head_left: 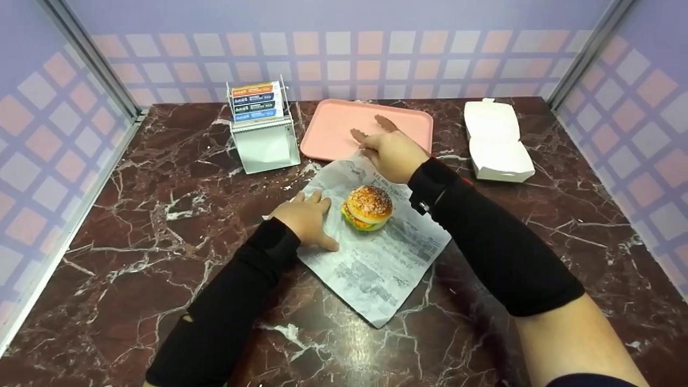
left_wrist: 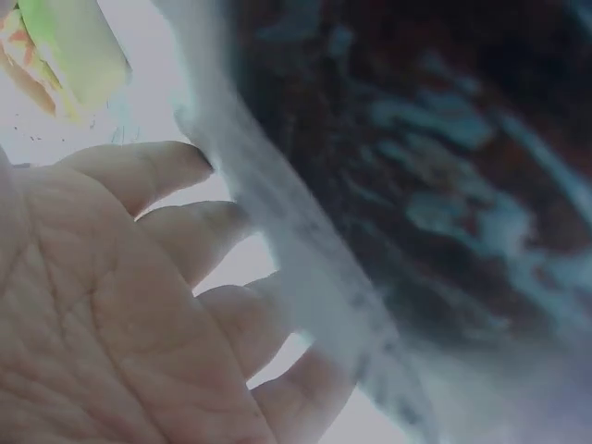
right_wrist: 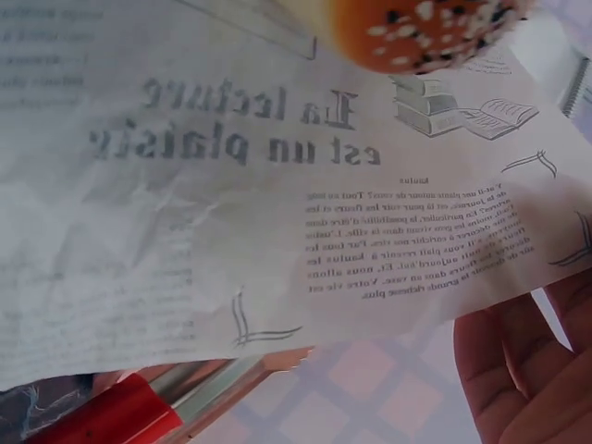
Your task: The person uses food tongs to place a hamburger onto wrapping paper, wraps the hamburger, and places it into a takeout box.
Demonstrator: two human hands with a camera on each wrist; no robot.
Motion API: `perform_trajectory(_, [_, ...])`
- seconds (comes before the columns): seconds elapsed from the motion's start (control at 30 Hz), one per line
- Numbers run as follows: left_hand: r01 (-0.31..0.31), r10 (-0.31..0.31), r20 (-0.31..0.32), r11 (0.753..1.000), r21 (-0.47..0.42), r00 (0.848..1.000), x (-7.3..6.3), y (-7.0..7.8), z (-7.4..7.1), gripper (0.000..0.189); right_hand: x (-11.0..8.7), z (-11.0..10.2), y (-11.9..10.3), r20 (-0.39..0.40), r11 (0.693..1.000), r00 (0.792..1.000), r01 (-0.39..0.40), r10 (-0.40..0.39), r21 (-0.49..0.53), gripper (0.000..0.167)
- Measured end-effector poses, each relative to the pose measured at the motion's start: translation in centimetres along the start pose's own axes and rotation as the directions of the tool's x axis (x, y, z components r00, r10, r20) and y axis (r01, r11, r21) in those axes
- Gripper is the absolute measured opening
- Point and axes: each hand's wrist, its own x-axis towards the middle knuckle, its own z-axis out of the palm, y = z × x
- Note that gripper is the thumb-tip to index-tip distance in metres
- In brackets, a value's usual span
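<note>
Table (head_left: 134, 242), bearing paper (head_left: 371, 277) laid cornerwise; right hand (head_left: 396, 156), pinching its raised far edge; left hand (head_left: 305, 221), fingers spread straight at the left edge, seemingly steadying it; burger (head_left: 368, 207), resting well inside the paper's edges, apparently leaving fingers room.

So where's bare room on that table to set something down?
Left of the left hand, in front of the rack: broad bare tabletop. Another patch: right of the right sleeve, in front of the white box. Crowded: the middle, with paper, burger, right hand.
</note>
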Motion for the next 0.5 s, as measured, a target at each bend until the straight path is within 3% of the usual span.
perform_trajectory(0.13, [-0.019,0.019,-0.029,1.000,0.022,0.999,-1.2,0.9,0.5,0.112,-0.4,-0.1,-0.4,-0.022,0.999,0.999,-0.035,0.036,0.037,0.029])
perform_trajectory(0.27, [-0.056,0.057,-0.019,0.998,0.033,0.998,-2.3,1.7,1.2,0.108,-1.1,-0.3,-0.8,-0.029,0.999,0.999,-0.036,0.037,0.040,0.028])
perform_trajectory(0.5, [-0.067,0.066,0.008,0.997,0.039,0.998,-1.9,1.8,1.3,0.110,-2.6,-0.3,-1.5,-0.031,0.997,0.999,-0.007,0.010,0.080,0.024])
